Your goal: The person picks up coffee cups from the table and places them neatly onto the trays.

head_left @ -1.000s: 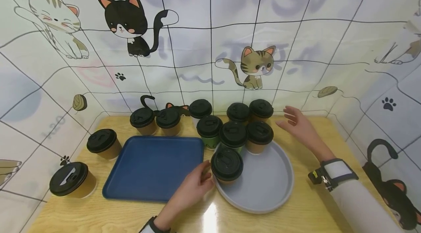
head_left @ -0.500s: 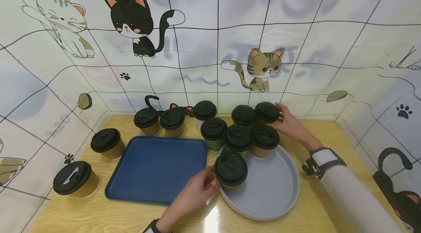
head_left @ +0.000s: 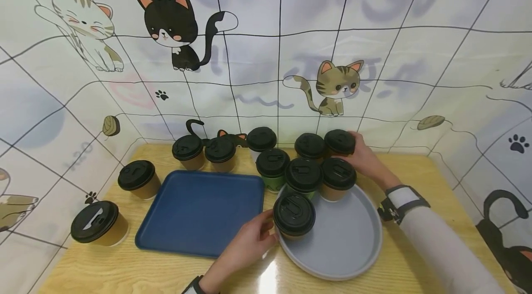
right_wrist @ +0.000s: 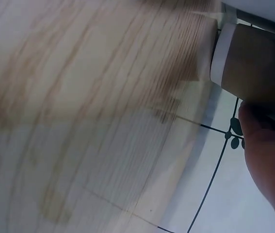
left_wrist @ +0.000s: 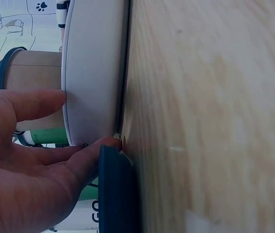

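My right hand [head_left: 362,158] grips a brown paper cup with a black lid [head_left: 340,141] at the back right. In the right wrist view, the thumb lies against that cup [right_wrist: 253,63]. My left hand [head_left: 251,241] rests beside the left rim of the round grey tray [head_left: 345,248], next to a lidded brown cup [head_left: 294,213]. In the left wrist view its loosely bent fingers [left_wrist: 40,104] lie by that cup and the tray wall, not wrapped round either. Two more lidded cups, one green [head_left: 304,176] and one brown [head_left: 338,178], stand at the tray's back.
A blue rectangular tray [head_left: 203,211] lies left of the round one. Brown lidded cups [head_left: 143,181] stand along its left and back. A green cup [head_left: 273,171], a white cup [head_left: 261,141] and a brown-sided cup [head_left: 309,146] stand behind. A cat-print sheet [head_left: 249,54] borders the table.
My right hand has moved left from beside the back right cup and taken hold of it. My left hand stays by the front cup. The head view has shifted slightly.
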{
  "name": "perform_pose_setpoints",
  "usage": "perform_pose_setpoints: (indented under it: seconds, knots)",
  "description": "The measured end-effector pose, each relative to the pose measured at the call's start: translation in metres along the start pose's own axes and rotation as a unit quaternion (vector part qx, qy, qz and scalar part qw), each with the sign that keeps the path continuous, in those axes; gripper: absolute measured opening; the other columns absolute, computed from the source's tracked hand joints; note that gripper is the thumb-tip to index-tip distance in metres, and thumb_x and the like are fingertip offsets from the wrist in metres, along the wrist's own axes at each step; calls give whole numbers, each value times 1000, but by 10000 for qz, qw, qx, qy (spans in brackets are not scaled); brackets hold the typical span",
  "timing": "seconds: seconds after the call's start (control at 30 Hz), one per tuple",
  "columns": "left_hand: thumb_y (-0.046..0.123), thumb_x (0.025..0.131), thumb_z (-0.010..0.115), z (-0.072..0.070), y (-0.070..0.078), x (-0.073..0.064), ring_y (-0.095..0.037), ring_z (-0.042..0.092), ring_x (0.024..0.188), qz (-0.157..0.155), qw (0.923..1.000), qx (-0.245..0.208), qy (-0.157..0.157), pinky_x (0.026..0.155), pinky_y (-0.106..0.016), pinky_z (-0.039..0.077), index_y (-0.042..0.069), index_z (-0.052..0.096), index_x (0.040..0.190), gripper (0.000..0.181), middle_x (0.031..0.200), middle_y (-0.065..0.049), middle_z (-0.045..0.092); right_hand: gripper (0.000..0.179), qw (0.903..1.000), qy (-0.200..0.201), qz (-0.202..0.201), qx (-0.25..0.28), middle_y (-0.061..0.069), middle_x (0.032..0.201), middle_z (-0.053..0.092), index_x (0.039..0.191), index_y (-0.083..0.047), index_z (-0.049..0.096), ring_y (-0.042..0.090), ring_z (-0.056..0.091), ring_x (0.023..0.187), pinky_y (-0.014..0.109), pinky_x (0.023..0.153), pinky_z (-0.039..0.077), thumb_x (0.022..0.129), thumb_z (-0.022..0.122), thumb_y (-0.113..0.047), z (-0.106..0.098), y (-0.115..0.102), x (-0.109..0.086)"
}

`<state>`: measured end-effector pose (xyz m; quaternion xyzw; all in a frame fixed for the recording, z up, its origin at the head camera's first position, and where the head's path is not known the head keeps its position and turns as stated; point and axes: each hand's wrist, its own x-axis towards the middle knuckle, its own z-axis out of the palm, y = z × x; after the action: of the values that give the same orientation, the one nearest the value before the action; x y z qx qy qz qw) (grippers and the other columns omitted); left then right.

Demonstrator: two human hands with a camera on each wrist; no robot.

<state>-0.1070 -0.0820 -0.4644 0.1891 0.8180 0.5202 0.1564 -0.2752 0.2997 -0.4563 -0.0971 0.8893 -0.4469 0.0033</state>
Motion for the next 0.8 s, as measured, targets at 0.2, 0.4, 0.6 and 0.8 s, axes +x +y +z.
perform_pose_setpoints:
  seconds: [0.2, 0.4, 0.6, 0.8]
  knots:
    - [23, 99, 66, 3, 0, 3, -37, 60, 129, -137, 9999, 41, -33, 100, -44, 54, -1, 45, 153, 62, 144, -25, 57, 104, 9995, 285, -129, -91, 35, 151, 37, 156, 6, 16, 50, 41, 139, 67, 113, 31, 87, 85, -29, -4, 2, -3]
    - [20, 99, 67, 4, 3, 3, -39, 60, 129, -112, 9999, 39, -38, 100, -44, 54, -2, 44, 153, 63, 146, -26, 55, 107, 9974, 634, 54, -333, 33, 149, 43, 158, 1, 17, 50, 42, 138, 67, 111, 34, 86, 86, -39, -18, -2, -16]
    - [17, 98, 68, 4, 5, 3, -41, 61, 127, 51, 9999, 111, 24, 99, -47, 55, -1, 46, 152, 61, 146, -27, 54, 105, 9958, 912, 67, -104, 34, 151, 40, 159, 2, 16, 50, 43, 137, 65, 109, 36, 87, 86, -31, -35, -15, -42]
    - [15, 98, 67, 4, 4, 5, -41, 60, 127, 101, 9998, 155, 60, 99, -47, 54, 1, 46, 153, 61, 148, -26, 53, 103, 9936, 1129, 59, -76, 35, 153, 34, 158, 4, 15, 50, 46, 133, 65, 105, 39, 88, 85, -23, -44, -22, -68]
